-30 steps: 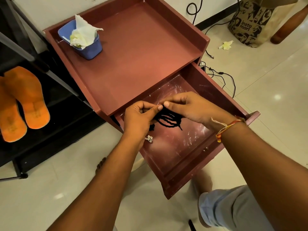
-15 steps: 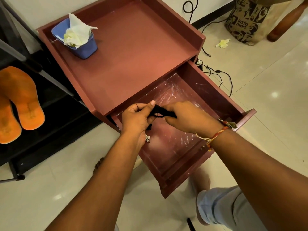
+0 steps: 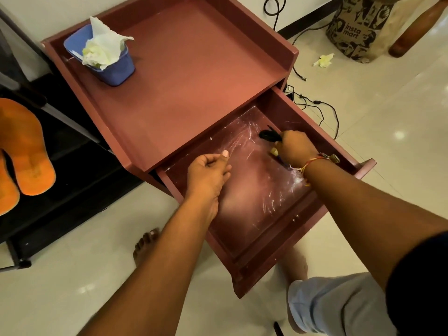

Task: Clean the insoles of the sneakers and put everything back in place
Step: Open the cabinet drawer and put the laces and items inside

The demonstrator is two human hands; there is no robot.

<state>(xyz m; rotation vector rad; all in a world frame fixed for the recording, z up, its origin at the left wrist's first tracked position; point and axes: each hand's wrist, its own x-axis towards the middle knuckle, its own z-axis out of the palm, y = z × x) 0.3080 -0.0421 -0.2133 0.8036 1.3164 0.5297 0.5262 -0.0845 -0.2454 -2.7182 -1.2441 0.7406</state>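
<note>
Currently, the right hand (image 3: 294,147) reaches into the open drawer (image 3: 254,238) of the red counter (image 3: 194,81). Its grip is pinched around a black bundle (image 3: 268,135) that looks like cord or laces. The bundle pokes out toward 10 o'clock from the knuckles, over the drawer's far right corner, and seems to touch the drawer floor or sit just above it. Something pale and blue shows under the same hand, but I cannot tell what it is.

The left hand (image 3: 208,172) sits at the drawer's near left side with its fingers curled and thumb raised. Whether that grip encloses anything is hidden.

The orange insoles (image 3: 26,151) lie on the black shoe rack (image 3: 72,166) at 9 o'clock, well apart from both hands. They rest side by side, with their long axes running roughly 12 to 6. The left hand is clearly nearer to them.

Judging by this, the bundle is being put away. Reaching the insoles afterwards would mean a swing toward 9 o'clock, best made with the left arm.

A blue tub (image 3: 116,69) stuffed with tissue (image 3: 101,48) stands at the counter's 11 o'clock corner.
</note>
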